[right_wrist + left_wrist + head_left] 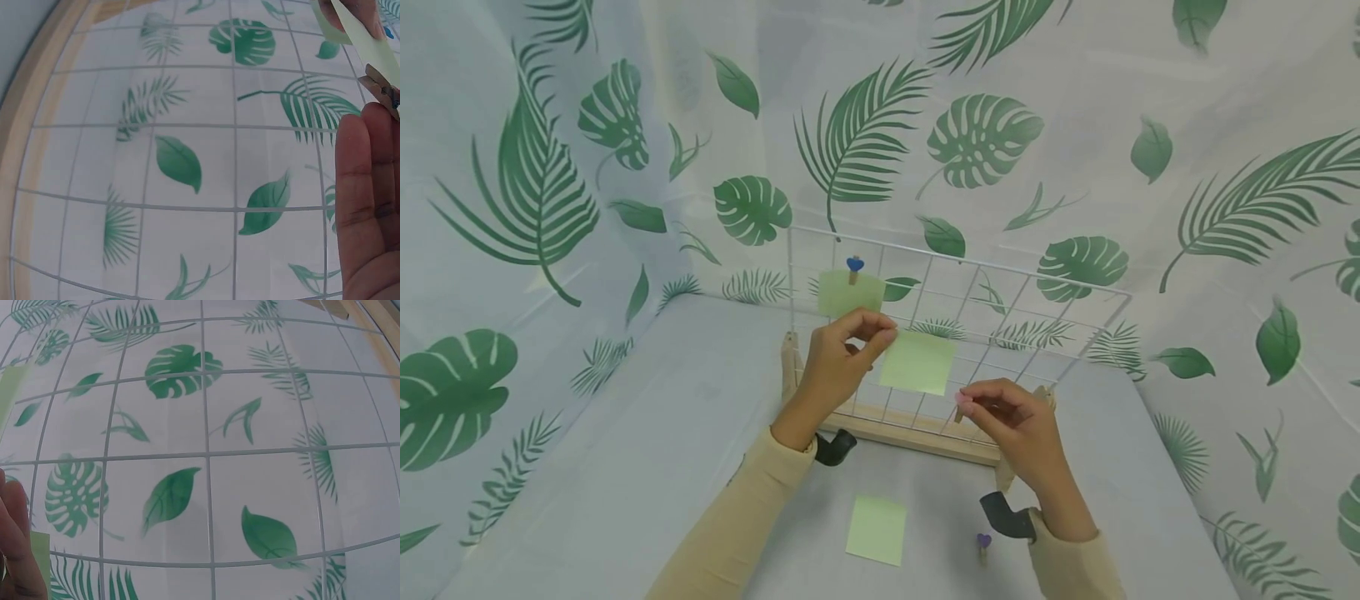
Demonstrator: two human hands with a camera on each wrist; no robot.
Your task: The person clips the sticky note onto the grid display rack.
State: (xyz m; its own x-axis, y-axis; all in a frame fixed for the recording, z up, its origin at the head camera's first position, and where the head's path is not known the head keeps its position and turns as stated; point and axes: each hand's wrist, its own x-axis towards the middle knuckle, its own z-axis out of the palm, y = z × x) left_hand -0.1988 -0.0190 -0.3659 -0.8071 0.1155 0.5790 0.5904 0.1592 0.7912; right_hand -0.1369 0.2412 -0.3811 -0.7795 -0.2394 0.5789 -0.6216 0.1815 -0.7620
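Paper, a pale green square note (917,367), is pinched near its upper left corner by the left hand (842,358), thumb against fingertips. It lies between the two hands, in front of a white wire grid (977,264) that stands just beyond them. The hands are apart. The right hand (1018,429) pinches a small wooden clip with a pink heart (962,402) near the note's lower right corner; in the right wrist view the clip's wooden end is right by the paper's edge, though I cannot tell whether the two touch.

Just beyond and above the left hand, a second green note (850,296) hangs on the grid, fixed by a blue-heart clip (854,267). Nearer the person than the hands, a third green note (877,531) lies flat on the pale counter (692,417), placed between the two forearms. To its right, below the right hand, a purple-heart clip (983,543) lies on the same counter. The grid's wooden base bar (917,437) runs behind and between the wrists, each of which carries a black curved piece. Past the hands and grid hangs a white sheet (1075,92) printed with green leaves.
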